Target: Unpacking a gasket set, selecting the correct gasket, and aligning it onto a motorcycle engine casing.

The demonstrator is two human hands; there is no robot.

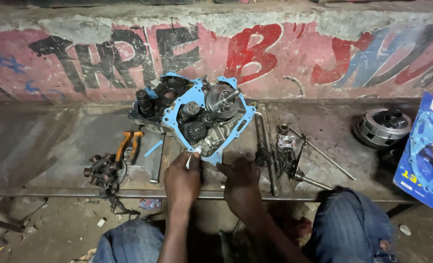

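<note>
The grey metal engine case half (211, 119) is lying on the steel bench, and the thin blue paper gasket (177, 109) is sitting flat on its rim. The left hand (182, 180) is pinching a small white thing at the gasket's near edge (too small to tell what). The right hand (240, 182) is curling just beside the case's near corner; I cannot tell whether it is holding anything.

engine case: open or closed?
Open. The engine case has no cover: gears and crank are exposed, and a blue gasket lies on its rim.
</note>
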